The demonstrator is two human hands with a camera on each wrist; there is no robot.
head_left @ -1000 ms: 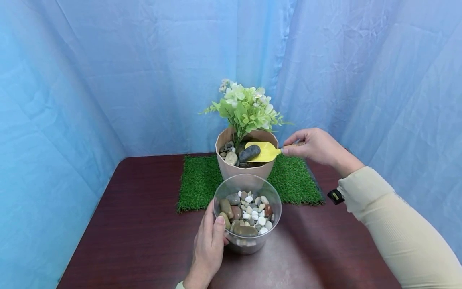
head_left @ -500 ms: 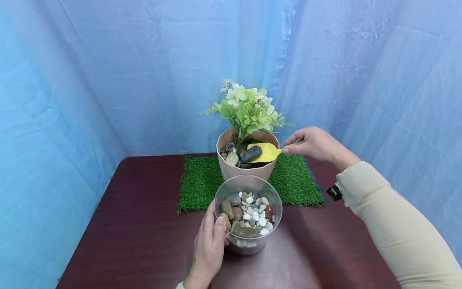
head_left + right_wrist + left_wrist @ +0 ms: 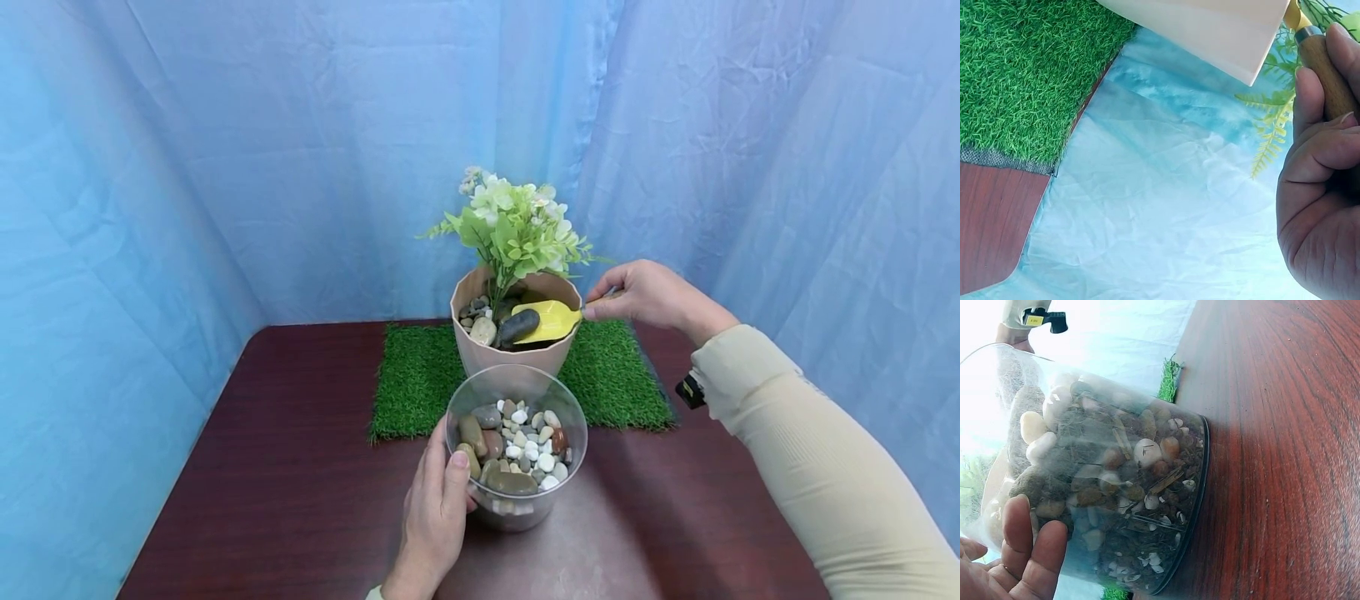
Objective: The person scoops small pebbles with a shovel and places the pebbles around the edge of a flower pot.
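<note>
In the head view my right hand (image 3: 651, 298) pinches the wooden handle of a small yellow trowel (image 3: 551, 320). The same handle (image 3: 1322, 72) lies between thumb and fingers in the right wrist view. The trowel's blade is inside a beige flowerpot (image 3: 513, 358), and a dark grey stone (image 3: 518, 328) lies at its tip, partly over the blade. White flowers with green leaves (image 3: 517, 225) stand in the pot among other stones. My left hand (image 3: 437, 508) holds the side of a clear plastic container (image 3: 525, 375), thumb at the rim. Pebbles and larger stones (image 3: 1147, 452) fill its lower part.
Under the pot lies a green artificial grass mat (image 3: 618, 383). The dark red wooden table (image 3: 285, 450) bears everything. Light blue curtains (image 3: 337, 167) hang behind and on both sides. The container stands directly in front of the pot.
My right hand has moved slightly left, and the trowel blade and the dark stone sit a little lower in the pot. My left hand and the container have barely moved.
</note>
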